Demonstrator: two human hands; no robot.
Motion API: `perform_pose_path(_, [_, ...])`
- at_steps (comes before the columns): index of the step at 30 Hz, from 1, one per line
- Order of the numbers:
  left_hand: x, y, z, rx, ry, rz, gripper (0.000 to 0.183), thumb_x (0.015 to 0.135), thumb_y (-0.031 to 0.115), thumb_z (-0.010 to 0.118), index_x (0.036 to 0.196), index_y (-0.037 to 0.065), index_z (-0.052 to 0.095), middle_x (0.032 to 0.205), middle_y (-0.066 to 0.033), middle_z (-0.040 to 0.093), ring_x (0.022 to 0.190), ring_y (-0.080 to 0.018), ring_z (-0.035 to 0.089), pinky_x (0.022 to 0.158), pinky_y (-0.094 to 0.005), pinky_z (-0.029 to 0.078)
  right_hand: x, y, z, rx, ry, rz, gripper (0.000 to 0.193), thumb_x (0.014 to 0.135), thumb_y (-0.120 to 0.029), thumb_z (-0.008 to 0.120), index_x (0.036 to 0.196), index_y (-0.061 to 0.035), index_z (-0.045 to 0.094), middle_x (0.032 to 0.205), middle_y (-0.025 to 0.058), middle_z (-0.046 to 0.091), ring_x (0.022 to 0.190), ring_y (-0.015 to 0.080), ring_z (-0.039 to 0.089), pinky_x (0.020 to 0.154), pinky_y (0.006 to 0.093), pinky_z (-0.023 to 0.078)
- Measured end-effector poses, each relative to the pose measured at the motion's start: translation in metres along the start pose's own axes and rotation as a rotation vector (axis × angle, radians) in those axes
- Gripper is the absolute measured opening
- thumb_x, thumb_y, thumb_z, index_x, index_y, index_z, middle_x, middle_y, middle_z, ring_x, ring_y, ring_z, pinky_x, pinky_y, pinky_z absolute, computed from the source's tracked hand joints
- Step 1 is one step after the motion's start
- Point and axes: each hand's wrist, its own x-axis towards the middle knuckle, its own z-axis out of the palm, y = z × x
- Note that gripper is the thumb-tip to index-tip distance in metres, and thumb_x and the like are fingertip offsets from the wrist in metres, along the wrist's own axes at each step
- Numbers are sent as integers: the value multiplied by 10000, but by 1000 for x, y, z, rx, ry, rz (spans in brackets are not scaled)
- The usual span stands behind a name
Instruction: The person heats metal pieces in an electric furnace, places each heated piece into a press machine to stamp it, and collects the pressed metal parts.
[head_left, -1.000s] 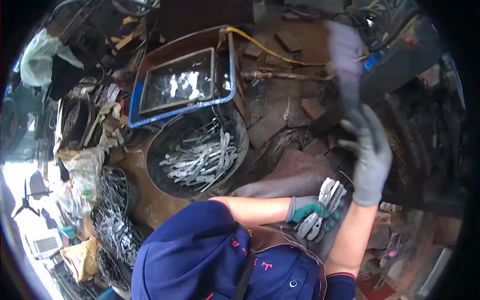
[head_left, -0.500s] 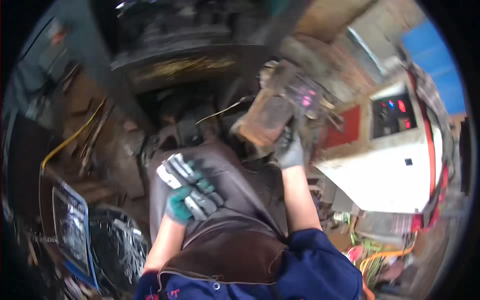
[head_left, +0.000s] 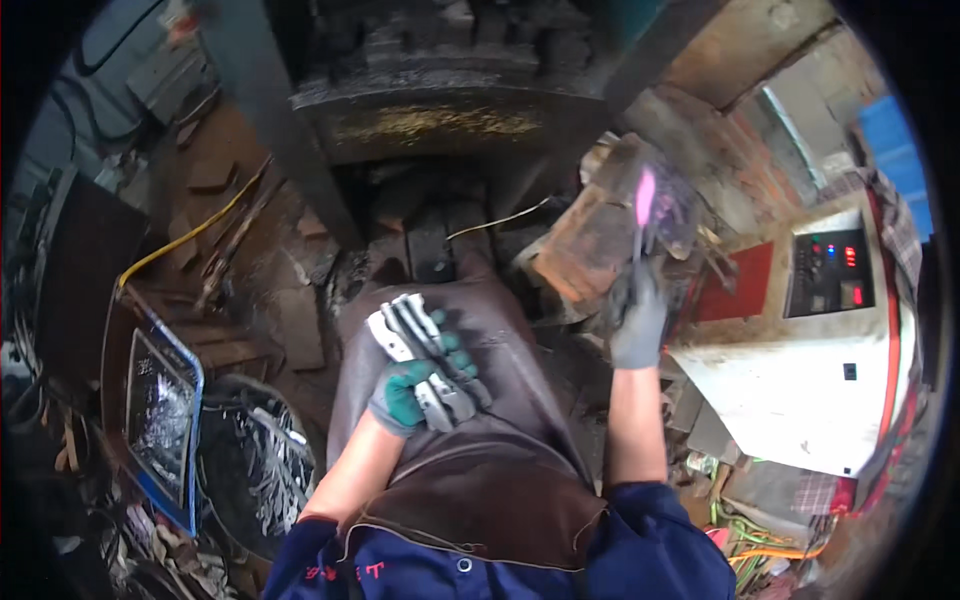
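Several metal pieces [head_left: 393,340] gripped in left hand [head_left: 404,392], right hand [head_left: 638,322] near block [head_left: 588,250], grip unclear

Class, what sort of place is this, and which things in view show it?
Probably a metal workshop, perhaps a forge: there's a pink-glowing piece near the right hand, a bucket of metal parts, and a control box with lit digits.

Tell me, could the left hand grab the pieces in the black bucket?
Probably not easily: the left hand is full of metal pieces, though the black bucket looks open on top.
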Motion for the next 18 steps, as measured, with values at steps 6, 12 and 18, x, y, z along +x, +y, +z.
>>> perform_pose_path(6, [-3, 4, 1, -19, 31, 8, 600, 735, 30, 663, 1284, 137, 445, 1074, -66, 597, 975, -260, 603, 909, -440, 466, 53, -49, 166, -27, -497, 37, 252, 937, -249, 484, 862, -28, 578, 576, -41, 385, 436, 60, 326, 393, 211, 233])
perform_pose_path(12, [-3, 4, -1, -40, -7, 20, 597, 742, 32, 655, 1293, 128, 447, 1101, -80, 599, 1005, -281, 602, 909, -465, 472, 103, -58, 257, -148, -511, 122, 244, 931, -249, 478, 860, -41, 583, 577, -30, 444, 441, 56, 360, 384, 189, 248])
perform_pose_path(18, [-3, 1, -4, -106, -39, -2, 633, 752, -7, 644, 1329, 132, 423, 1147, -85, 599, 1021, -301, 595, 884, -470, 489, 138, -47, 269, -207, -627, 131, 300, 936, -307, 488, 953, -36, 616, 654, -20, 485, 498, 51, 396, 406, 179, 278])
